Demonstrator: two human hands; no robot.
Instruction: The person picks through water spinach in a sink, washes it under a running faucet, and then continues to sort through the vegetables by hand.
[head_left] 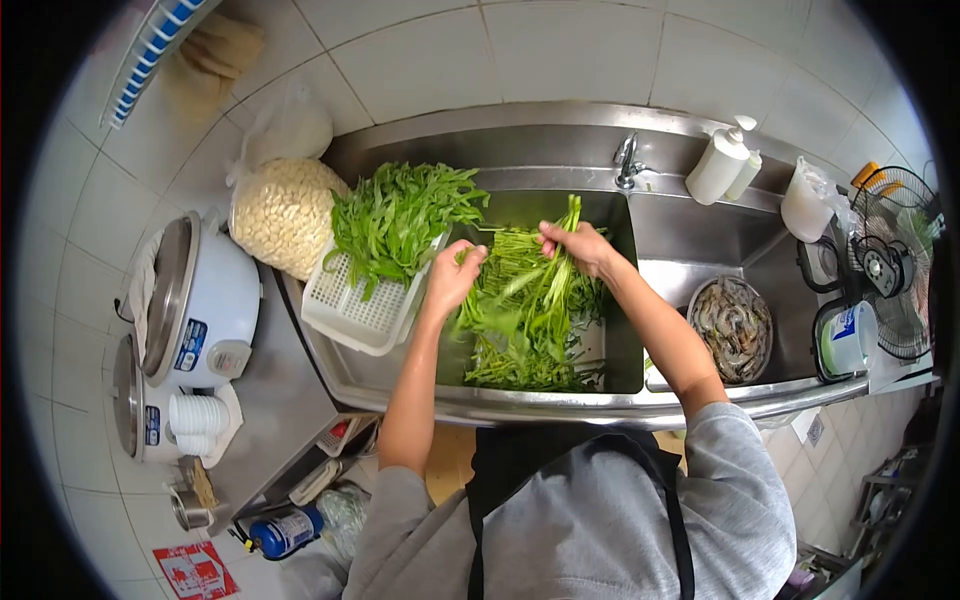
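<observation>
Long-stemmed leafy greens that look like water spinach (525,330) fill the left sink basin (625,350). My right hand (580,247) is closed around a bunch of their stems, whose ends stick up past my fingers. At the basin's left side, my left hand (456,274) is pinched, with a bit of green showing between thumb and fingers. More cut leaves (400,225) are heaped in a white perforated basket (355,305), just left of my left hand. Leaves below my hands are partly blurred.
A bowl of shrimp (732,330) stands in the right basin under the faucet (628,162). Pump bottles (718,168) and a fan (890,265) are at right. A bag of pale pieces (285,215) and rice cookers (205,305) stand at left.
</observation>
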